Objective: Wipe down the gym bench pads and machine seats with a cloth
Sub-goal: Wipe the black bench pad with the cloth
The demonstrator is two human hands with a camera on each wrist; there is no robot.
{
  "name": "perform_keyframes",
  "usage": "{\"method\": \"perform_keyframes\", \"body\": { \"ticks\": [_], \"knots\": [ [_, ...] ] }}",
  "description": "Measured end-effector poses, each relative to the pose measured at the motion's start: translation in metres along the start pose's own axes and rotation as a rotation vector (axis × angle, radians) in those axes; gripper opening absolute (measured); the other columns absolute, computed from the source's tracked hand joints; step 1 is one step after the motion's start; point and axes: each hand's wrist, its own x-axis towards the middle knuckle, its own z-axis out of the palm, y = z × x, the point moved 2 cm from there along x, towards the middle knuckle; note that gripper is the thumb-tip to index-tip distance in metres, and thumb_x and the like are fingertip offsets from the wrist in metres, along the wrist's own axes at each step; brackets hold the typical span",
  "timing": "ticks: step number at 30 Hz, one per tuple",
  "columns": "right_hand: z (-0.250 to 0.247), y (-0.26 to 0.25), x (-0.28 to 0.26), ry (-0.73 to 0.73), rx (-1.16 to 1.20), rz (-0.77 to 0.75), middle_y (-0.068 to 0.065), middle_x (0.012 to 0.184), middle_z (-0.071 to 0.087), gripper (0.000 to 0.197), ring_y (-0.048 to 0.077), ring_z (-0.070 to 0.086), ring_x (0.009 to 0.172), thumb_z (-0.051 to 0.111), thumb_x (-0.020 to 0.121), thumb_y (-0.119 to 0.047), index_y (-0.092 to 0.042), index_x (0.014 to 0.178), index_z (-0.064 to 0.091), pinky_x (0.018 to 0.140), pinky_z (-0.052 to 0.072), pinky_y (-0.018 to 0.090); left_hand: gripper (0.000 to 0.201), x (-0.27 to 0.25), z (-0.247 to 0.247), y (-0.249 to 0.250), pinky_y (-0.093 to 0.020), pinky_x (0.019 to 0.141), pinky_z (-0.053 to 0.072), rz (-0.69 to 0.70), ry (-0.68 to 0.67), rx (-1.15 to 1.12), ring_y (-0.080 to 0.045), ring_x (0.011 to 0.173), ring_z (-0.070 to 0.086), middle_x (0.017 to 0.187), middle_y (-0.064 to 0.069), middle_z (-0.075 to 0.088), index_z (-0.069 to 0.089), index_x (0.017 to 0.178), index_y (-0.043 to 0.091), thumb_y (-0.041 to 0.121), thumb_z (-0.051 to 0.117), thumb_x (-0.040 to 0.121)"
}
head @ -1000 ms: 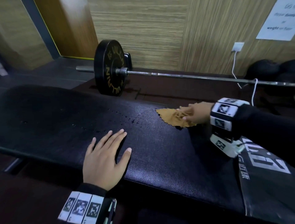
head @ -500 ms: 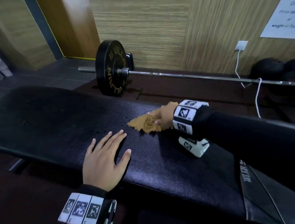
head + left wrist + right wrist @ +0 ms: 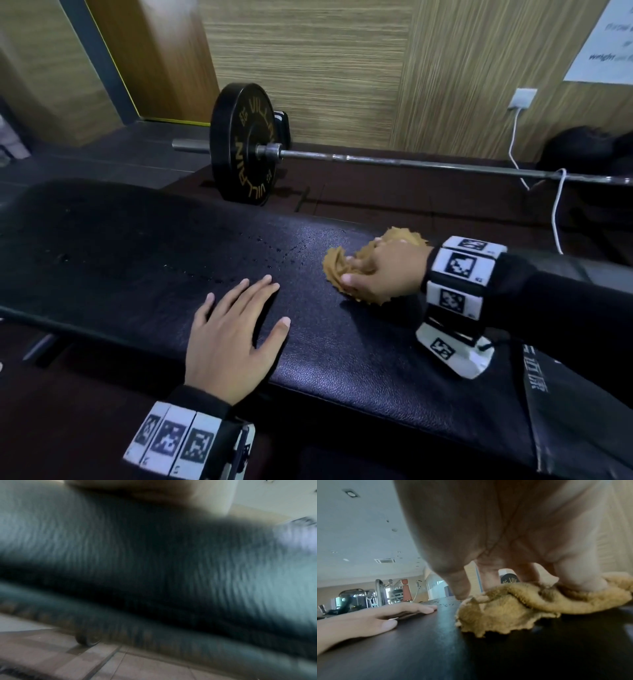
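A long black bench pad runs across the head view, with small water drops on its middle. My right hand sits on a tan cloth at the pad's right part. In the right wrist view, bent fingers claw down into the bunched cloth and hold it against the pad. My left hand lies flat with spread fingers on the pad's near edge, left of the cloth and apart from it, seen also as the left hand. The left wrist view is blurred, showing only the pad's side.
Behind the bench a barbell lies on the floor, with a black plate and a bar. A white cable hangs from a wall socket. A second pad with white lettering adjoins at right. Gym machines stand far off.
My right hand swept the cloth left across the pad, then back to the right and a little nearer; the cloth is now bunched up. The left hand stayed put.
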Motion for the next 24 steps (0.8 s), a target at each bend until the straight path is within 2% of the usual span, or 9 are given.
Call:
{"method": "perform_keyframes", "body": {
  "ticks": [2,5,7,10,12,15,18,20,24],
  "knots": [
    [-0.005,-0.009,0.017,-0.032,0.004,0.016,0.004,0.151,0.033,0.057,0.030,0.015,0.143,0.021,0.096,-0.056,-0.031,0.148,0.021,0.115,0.017,0.049,0.064,0.003,-0.001,-0.006,-0.034,0.116,0.012,-0.012,-0.015,0.010,0.004,0.140,0.020,0.150,0.026,0.027,0.041,0.136,0.045,0.070,0.021,0.080],
    [-0.015,0.000,0.045,-0.068,0.018,0.049,0.001,0.153,0.028,0.054,0.031,0.006,0.144,0.025,0.097,-0.054,-0.037,0.147,0.015,0.115,0.017,0.044,0.065,0.015,-0.007,-0.030,-0.043,0.116,0.010,-0.111,-0.047,0.078,-0.002,0.143,0.013,0.154,0.023,0.020,0.033,0.138,0.050,0.076,0.017,0.080],
    [-0.020,0.013,0.056,-0.071,0.094,0.102,0.003,0.149,0.036,0.053,0.034,0.015,0.142,0.033,0.096,-0.052,-0.041,0.146,0.018,0.112,0.024,0.040,0.067,0.026,-0.010,-0.054,-0.049,0.116,0.006,-0.222,-0.076,0.114,-0.006,0.145,0.005,0.156,0.021,0.013,0.022,0.140,0.054,0.081,0.016,0.079],
    [-0.022,0.029,0.059,-0.061,0.137,0.175,0.002,0.144,0.043,0.057,0.026,0.043,0.127,0.045,0.092,-0.049,-0.044,0.144,0.022,0.093,0.035,0.029,0.075,0.034,-0.010,-0.074,-0.050,0.116,0.005,-0.328,-0.090,0.136,-0.011,0.146,0.002,0.157,0.019,0.008,0.012,0.140,0.058,0.088,0.008,0.071],
    [-0.022,0.037,0.054,-0.080,0.155,0.218,0.001,0.147,0.039,0.063,0.025,0.046,0.124,0.049,0.089,-0.039,-0.045,0.144,0.019,0.090,0.037,0.028,0.078,0.035,-0.007,-0.075,-0.051,0.115,0.005,-0.336,-0.081,0.142,-0.011,0.146,0.002,0.158,0.019,0.008,0.009,0.140,0.058,0.090,0.005,0.069],
    [-0.015,0.051,0.040,-0.008,0.226,0.299,0.004,0.148,0.036,0.070,0.028,0.043,0.128,0.054,0.087,-0.024,-0.026,0.148,0.020,0.097,0.037,0.031,0.083,0.040,-0.007,-0.075,-0.052,0.115,0.006,-0.354,-0.088,0.132,-0.013,0.146,0.002,0.158,0.019,0.008,0.010,0.143,0.054,0.090,0.005,0.068],
    [-0.006,0.065,0.031,0.052,0.361,0.317,0.019,0.133,0.051,0.051,0.032,0.053,0.112,0.060,0.087,-0.014,-0.001,0.133,0.044,0.083,0.041,0.032,0.095,0.043,-0.004,-0.078,-0.052,0.114,0.006,-0.371,-0.119,0.165,-0.015,0.147,-0.001,0.158,0.019,0.003,0.008,0.148,0.043,0.090,0.003,0.065],
    [-0.003,0.067,0.030,-0.020,0.382,0.306,0.015,0.131,0.053,0.039,0.027,0.054,0.105,0.052,0.092,-0.012,-0.001,0.129,0.048,0.082,0.042,0.029,0.097,0.043,-0.002,-0.078,-0.052,0.114,0.007,-0.374,-0.129,0.179,-0.017,0.147,-0.002,0.158,0.018,0.002,0.007,0.149,0.040,0.090,0.003,0.066],
    [-0.012,0.068,0.041,-0.092,0.481,0.298,0.011,0.130,0.046,0.033,0.027,0.047,0.115,0.044,0.095,-0.015,-0.002,0.126,0.046,0.093,0.037,0.030,0.095,0.040,-0.004,-0.076,-0.051,0.115,0.005,-0.380,-0.161,0.176,-0.017,0.147,-0.005,0.158,0.018,-0.003,0.002,0.149,0.041,0.089,0.002,0.068]
  ]
}}
